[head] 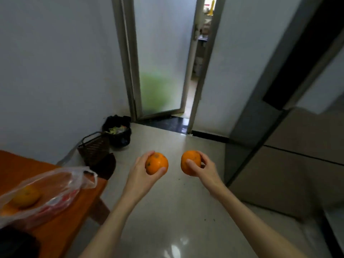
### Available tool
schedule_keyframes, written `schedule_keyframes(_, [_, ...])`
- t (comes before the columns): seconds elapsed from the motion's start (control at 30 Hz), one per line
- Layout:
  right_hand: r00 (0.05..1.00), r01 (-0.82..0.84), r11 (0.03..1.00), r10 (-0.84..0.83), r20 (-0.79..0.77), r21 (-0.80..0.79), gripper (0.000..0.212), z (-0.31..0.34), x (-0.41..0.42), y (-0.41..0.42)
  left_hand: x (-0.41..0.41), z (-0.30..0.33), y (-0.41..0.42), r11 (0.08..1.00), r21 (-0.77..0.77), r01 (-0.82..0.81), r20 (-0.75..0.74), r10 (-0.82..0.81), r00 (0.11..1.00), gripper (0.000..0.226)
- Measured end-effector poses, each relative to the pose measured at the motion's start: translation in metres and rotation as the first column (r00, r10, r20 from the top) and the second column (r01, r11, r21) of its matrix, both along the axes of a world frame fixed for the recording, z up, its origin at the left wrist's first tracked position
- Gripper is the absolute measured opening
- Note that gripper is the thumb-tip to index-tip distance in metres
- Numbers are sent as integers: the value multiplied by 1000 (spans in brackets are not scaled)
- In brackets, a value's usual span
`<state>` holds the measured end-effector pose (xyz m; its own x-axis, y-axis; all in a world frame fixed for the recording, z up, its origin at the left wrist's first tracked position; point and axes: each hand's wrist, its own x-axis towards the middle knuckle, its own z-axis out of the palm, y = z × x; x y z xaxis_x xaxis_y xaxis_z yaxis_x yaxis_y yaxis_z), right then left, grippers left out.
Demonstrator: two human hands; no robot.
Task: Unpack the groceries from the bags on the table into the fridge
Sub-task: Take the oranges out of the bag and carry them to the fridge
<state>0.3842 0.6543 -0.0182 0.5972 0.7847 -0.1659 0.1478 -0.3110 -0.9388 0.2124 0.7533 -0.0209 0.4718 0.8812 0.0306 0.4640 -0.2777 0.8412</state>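
My left hand (141,174) grips an orange (156,163) in front of me, above the floor. My right hand (206,169) grips a second orange (189,162) beside it, a short gap between the two fruits. At the lower left a clear plastic bag (55,185) lies on the wooden table (74,220), and another orange (26,196) shows through it with something red. The fridge (290,164) stands to the right of my hands, its doors shut.
A black bin (118,133) full of rubbish and a dark woven basket (95,148) stand on the floor by the far wall. A frosted glass door (162,58) stands ajar straight ahead. A dark object (16,243) sits at the table's near left corner.
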Motion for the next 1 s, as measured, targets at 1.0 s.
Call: schedule_keyframes(1.0, [609, 726, 631, -775, 171, 273, 62, 108, 498, -356, 604, 68, -283, 695, 245, 676, 153, -716, 681, 66])
